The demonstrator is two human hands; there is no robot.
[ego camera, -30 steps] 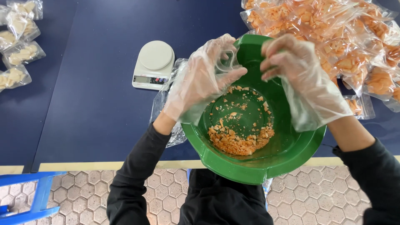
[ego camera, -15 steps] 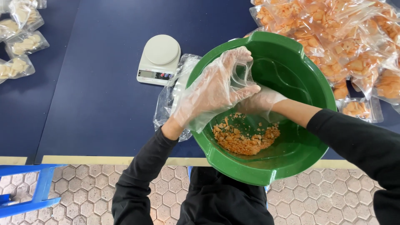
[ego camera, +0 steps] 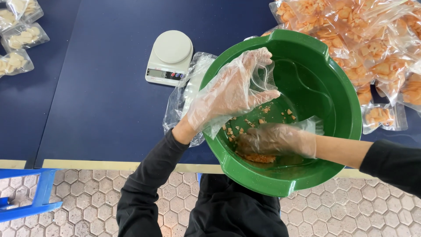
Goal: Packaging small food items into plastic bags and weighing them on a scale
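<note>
Beside a white scale (ego camera: 169,57), a gloved left hand (ego camera: 228,94) pinches a clear bag (ego camera: 262,77) open over a green bowl (ego camera: 324,79) while the right hand (ego camera: 267,139) closes on orange crumbs (ego camera: 258,157).

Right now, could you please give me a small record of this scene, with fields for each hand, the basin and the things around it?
left hand: gloved left hand holds open a small clear bag above the basin
right hand: gloved right hand rests low in the basin on orange crumbs
basin: green basin, at the table's near edge
scale: white kitchen scale, left of the basin
right side: filled bags of orange pieces
far left: bags of pale pieces
</note>
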